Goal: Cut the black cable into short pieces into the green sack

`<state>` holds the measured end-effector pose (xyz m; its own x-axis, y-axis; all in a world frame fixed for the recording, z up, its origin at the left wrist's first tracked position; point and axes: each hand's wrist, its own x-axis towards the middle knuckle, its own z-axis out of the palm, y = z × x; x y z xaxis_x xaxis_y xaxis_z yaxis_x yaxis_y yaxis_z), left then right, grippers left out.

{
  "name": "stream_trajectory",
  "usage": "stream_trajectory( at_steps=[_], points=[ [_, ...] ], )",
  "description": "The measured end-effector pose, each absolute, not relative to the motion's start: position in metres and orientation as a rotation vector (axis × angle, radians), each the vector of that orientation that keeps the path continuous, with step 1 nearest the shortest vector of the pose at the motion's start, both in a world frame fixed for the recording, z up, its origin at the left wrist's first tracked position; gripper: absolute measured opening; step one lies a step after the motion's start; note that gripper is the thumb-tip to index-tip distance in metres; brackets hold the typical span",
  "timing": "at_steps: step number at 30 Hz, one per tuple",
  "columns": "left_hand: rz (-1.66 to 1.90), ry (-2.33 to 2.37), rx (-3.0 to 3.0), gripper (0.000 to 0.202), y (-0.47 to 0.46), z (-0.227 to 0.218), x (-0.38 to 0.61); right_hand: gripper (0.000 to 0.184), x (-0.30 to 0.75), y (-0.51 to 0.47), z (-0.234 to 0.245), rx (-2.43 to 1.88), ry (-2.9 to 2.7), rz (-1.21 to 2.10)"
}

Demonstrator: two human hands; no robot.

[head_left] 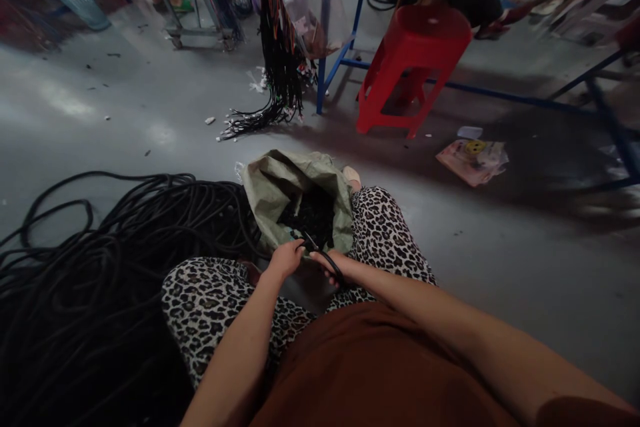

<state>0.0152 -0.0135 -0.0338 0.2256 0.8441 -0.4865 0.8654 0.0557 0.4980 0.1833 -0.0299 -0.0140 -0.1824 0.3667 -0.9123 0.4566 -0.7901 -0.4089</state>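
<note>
Grasping scissors [329, 260] in right hand [339, 261]; pinching small dark piece [305, 242] in left hand [287, 257]. Probably light, pliable; best held at one end, clear of scissors.

Scraps [315, 210] lie in a sack [260, 190] before the knees [200, 280], scissors [332, 263] in the right hand [340, 259] at its near rim. Cable [165, 213] lies coiled to the left; beyond the sack, cords [280, 57] hang left of a stool [431, 23], a packet [463, 163] to its right.

Open sack mouth [265, 197] ahead; black cable heap [150, 213] blocks left.
</note>
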Motion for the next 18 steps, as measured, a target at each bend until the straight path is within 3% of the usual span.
stream_trajectory(
  at_steps=[18],
  points=[
    [-0.08,1.605,1.824,0.038,-0.014,-0.031,0.014,0.039,0.187,-0.031,-0.008,2.026,1.089,-2.041]
  ],
)
